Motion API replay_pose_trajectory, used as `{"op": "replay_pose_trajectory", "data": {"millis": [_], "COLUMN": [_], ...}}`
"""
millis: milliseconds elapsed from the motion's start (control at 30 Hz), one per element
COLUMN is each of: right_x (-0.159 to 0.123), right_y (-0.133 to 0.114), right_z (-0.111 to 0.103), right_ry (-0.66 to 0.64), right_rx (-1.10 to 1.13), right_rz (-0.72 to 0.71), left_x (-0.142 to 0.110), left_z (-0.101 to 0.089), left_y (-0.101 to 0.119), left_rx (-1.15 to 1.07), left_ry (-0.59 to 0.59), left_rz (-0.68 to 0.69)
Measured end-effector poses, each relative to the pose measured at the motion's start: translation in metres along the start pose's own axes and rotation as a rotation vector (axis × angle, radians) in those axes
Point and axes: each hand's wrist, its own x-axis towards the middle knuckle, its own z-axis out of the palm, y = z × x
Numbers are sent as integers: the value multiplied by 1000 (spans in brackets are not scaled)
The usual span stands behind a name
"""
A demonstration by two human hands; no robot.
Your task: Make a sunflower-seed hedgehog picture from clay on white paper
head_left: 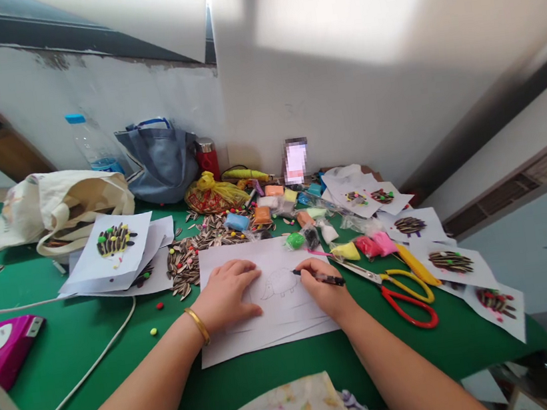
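Observation:
My left hand lies flat on the left part of a white sheet of paper, fingers stretched out. A black pen is pinched in my right hand, its tip at the right end of a thin outline drawing of a small hedgehog-like animal with short legs. More sheets lie beneath this paper. Small packets of coloured clay, among them a green one, rest along its top edge. Scissors with yellow and red handles lie to the right of my right hand.
Sunflower seeds are heaped behind my left hand. Finished seed pictures lie at left and right. Behind stand a cloth bag, a red flask and a propped phone. A white cable crosses the green table.

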Motion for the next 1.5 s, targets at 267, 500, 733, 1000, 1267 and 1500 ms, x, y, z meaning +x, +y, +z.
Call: {"op": "replay_pose_trajectory", "data": {"millis": [267, 500, 733, 1000, 1267, 1500], "right_x": [1, -9, -16, -15, -16, -15], "right_y": [0, -6, -15, -14, -17, -16], "right_z": [-1, 6, 15, 16, 13, 14], "right_ry": [-11, -52, -128, -140, -113, -118], "right_rx": [-41, 2, -31, -53, -30, -42], "right_rz": [4, -59, -159, -160, -129, -130], "left_x": [0, 0, 0, -1, 0, 0], "left_z": [0, 1, 1, 1, 2, 1], "left_y": [0, 0, 0, 0, -2, -1], "left_rx": [-9, -10, -16, -8, -21, -29], "left_ry": [2, 7, 15, 11, 21, 13], "left_rz": [-1, -2, -3, -7, 8, 1]}}
